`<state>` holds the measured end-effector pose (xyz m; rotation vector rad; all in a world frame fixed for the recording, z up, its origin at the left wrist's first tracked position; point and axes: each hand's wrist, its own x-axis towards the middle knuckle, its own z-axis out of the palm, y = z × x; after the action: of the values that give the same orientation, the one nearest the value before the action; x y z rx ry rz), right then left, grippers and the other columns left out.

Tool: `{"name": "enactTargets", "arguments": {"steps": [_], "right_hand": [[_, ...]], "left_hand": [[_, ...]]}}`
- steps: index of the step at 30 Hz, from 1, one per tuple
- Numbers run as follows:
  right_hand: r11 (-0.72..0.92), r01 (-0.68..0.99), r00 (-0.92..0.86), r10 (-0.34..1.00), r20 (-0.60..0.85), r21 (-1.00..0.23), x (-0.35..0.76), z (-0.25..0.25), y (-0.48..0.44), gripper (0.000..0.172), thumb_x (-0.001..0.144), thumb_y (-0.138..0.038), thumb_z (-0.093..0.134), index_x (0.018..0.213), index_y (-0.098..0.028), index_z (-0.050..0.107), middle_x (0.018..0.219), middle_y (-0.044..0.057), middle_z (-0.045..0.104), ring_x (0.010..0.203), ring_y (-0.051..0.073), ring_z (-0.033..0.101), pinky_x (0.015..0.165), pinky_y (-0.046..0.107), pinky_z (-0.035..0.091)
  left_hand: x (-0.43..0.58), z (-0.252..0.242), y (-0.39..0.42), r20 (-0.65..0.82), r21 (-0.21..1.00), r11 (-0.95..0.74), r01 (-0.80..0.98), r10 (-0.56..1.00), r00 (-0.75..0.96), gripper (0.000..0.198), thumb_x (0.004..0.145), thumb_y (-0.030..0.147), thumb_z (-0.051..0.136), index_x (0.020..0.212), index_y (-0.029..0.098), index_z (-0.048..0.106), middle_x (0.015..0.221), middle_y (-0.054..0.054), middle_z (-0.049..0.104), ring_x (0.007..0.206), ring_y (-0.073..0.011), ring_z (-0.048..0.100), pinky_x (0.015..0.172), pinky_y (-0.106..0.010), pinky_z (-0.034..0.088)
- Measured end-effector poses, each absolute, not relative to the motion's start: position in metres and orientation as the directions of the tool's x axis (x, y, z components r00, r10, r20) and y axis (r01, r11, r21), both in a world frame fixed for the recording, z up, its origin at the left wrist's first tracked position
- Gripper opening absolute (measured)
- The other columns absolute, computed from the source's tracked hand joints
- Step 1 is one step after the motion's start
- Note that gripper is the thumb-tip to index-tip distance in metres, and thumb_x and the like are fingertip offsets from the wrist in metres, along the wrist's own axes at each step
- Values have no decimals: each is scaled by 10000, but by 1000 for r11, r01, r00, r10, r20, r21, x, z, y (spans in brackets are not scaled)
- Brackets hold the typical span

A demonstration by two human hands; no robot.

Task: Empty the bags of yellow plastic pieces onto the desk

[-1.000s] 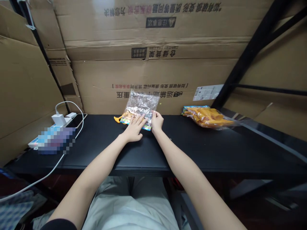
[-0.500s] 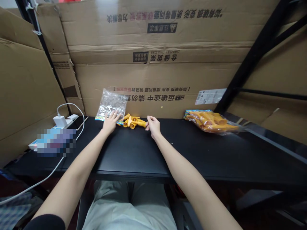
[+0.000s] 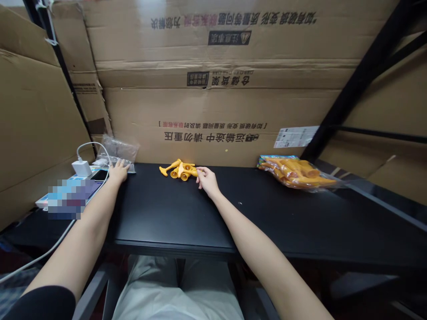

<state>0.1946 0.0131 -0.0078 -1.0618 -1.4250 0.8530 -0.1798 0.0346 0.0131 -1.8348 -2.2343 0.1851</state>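
Several small orange plastic pieces (image 3: 179, 169) lie in a loose heap at the back of the black table (image 3: 187, 213). My right hand (image 3: 206, 179) rests beside them, its fingertips pinched on the piece at the heap's right end. My left hand (image 3: 118, 171) reaches far left and lies with fingers spread on an empty clear plastic bag (image 3: 117, 151), which leans against the cardboard near the table's left end.
A clear bag full of orange pieces (image 3: 295, 172) lies at the back right. A white charger (image 3: 82, 168), its cable, a phone and a power strip sit at the left. Cardboard walls (image 3: 213, 115) close the back and left; a black shelf post (image 3: 353, 84) slants at the right.
My left hand slid the emptied bag from the middle of the table to the far left, which uncovered the orange pieces. My right hand stayed by the heap.
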Motion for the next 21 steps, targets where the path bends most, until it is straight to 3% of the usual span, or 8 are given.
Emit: {"name": "enactTargets", "arguments": {"steps": [5, 10, 13, 16, 19, 21], "right_hand": [[330, 167, 8, 942, 336, -929, 194, -7, 12, 295, 815, -378, 505, 972, -140, 581, 457, -82, 518, 278, 62, 401, 310, 179, 314], [316, 187, -1, 947, 321, -930, 193, -7, 11, 287, 819, -355, 500, 979, -133, 584, 459, -78, 520, 280, 69, 413, 313, 183, 327], [317, 198, -2, 946, 323, -928, 194, -7, 12, 289, 822, -363, 494, 975, -136, 586, 459, -77, 520, 281, 68, 413, 318, 183, 332], [320, 201, -6, 946, 325, -926, 194, -8, 13, 288, 822, -366, 490, 970, -139, 586, 460, -77, 520, 281, 68, 410, 320, 184, 332], [320, 193, -8, 946, 324, -928, 194, -8, 13, 278, 820, -361, 490, 959, -140, 586, 461, -74, 521, 280, 71, 407, 321, 189, 331], [318, 195, -7, 947, 323, -928, 194, -8, 13, 273, 817, -365, 492, 947, -145, 588, 460, -73, 521, 281, 71, 407, 322, 191, 331]], "left_hand": [[-187, 18, 45, -18, -149, 283, 947, 957, -289, 554, 802, 394, 486, 1333, 246, 546, 1579, -63, 173, 1458, -309, 65, 1145, -566, 88], [-170, 17, 45, -31, -145, 254, 956, 965, -261, 689, 771, 644, 458, 1296, 216, 587, 1563, -100, 234, 1446, -383, 55, 1121, -618, 91], [-157, 12, 45, 34, -164, 247, 955, 969, -244, 633, 865, 479, 376, 1373, 120, 493, 1548, -163, 250, 1444, -368, 106, 1116, -615, 120], [-149, 9, 46, 21, -160, 216, 963, 976, -216, 547, 836, 232, 386, 1343, 64, 507, 1456, -217, 404, 1401, -340, 270, 1102, -577, 207], [-148, 8, 48, -24, -138, 174, 975, 984, -179, 505, 772, 162, 440, 1250, 101, 591, 1327, -204, 554, 1293, -324, 445, 1066, -523, 301], [-150, 7, 48, -19, -121, 157, 980, 987, -161, 514, 761, 141, 448, 1256, 138, 586, 1342, -174, 552, 1281, -303, 467, 1052, -488, 338]]}}
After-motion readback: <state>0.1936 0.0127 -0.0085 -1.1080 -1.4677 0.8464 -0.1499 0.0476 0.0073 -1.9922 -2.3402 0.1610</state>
